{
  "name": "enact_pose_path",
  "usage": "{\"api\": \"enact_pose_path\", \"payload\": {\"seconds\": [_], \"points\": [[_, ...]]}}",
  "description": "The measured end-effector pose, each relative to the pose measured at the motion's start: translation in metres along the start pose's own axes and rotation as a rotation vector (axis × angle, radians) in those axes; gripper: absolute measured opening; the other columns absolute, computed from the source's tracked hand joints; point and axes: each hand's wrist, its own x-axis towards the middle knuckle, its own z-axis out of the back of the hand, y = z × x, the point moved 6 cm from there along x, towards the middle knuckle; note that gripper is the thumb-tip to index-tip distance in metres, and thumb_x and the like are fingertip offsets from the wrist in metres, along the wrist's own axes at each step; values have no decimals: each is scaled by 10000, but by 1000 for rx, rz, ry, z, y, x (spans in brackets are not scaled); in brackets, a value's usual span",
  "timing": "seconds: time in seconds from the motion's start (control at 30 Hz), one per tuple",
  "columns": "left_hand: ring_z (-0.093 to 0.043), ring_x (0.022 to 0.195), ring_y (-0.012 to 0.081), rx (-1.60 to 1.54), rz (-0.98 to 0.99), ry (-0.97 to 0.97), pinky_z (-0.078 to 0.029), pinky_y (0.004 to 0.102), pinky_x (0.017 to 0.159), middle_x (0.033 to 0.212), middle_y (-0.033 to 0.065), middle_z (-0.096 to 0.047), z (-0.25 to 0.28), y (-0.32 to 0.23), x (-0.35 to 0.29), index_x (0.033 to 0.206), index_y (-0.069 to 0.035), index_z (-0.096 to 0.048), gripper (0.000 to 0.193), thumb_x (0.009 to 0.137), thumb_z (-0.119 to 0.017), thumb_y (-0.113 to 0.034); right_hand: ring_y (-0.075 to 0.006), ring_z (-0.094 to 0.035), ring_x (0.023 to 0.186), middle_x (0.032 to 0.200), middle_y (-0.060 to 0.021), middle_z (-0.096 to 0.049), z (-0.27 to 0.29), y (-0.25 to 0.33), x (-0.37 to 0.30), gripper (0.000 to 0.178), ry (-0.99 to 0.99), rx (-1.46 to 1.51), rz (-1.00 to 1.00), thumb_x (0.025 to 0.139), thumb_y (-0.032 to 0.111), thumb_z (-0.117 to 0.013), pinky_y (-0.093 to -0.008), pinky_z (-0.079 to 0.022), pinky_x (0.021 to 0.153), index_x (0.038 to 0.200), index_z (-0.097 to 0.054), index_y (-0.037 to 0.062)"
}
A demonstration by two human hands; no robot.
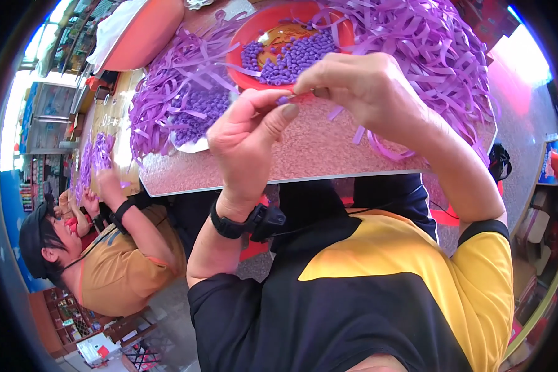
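Note:
My left hand (pixel 243 133) is closed in a pinch on a small purple bead (pixel 283 100), held above the near edge of a red bowl. Its fingertips nearly meet those of my right hand (pixel 373 88), whose thumb and forefinger are pressed together; what they hold is hidden. Many loose purple beads (pixel 297 59) lie in the red bowl (pixel 234 59), just beyond my hands. To its left, a second heap of purple beads (pixel 198 115) rests on something pale. Purple ribbon strips (pixel 409 43) are piled on the right, with another ribbon pile (pixel 152 105) on the left.
The pink speckled table (pixel 328 142) ends close in front of my body. A large red basin (pixel 144 37) with white material stands at the far left. A co-worker (pixel 121 273) in an orange shirt sits to my left, holding purple strips (pixel 102 152).

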Motion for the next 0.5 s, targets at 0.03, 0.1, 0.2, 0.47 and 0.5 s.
{"api": "enact_pose_path", "payload": {"seconds": [0.03,0.1,0.2,0.47,0.5], "points": [[-546,683,52,-108,44,-36,-438,195,602,817,-14,-629,0,2,1,1004,11,-706,142,867,-734,-10,-210,-628,666,738,-104,-604,2,-3,0,242,-52,10,-27,837,-38,-654,-331,-471,581,1039,-703,85],[-537,660,56,-138,45,-33,-432,197,586,806,3,-635,-4,4,3,1030,30,-700,158,882,-723,-21,-121,-556,630,670,-53,-535,4,-4,1,258,20,29,-172,856,-41,-639,-288,-437,578,1082,-685,75],[-544,637,85,-306,52,-114,-427,211,571,751,40,-623,-11,2,7,1003,68,-678,137,903,-690,-24,-33,-392,597,640,70,-341,3,-13,0,266,20,376,-374,894,-37,-620,-226,-359,556,1129,-674,75],[-562,626,114,-530,42,-182,-434,234,547,746,77,-634,-32,-2,25,994,65,-665,134,917,-674,-45,-17,-400,603,648,84,-396,14,-23,0,284,-67,550,-443,903,-52,-593,-205,-352,560,1138,-689,76],[-562,626,114,-526,37,-179,-434,234,547,746,77,-634,-33,-2,26,994,65,-665,134,917,-674,-45,-22,-418,610,656,74,-432,17,-23,1,281,-116,420,-384,897,-54,-596,-209,-363,565,1127,-693,76]]}}
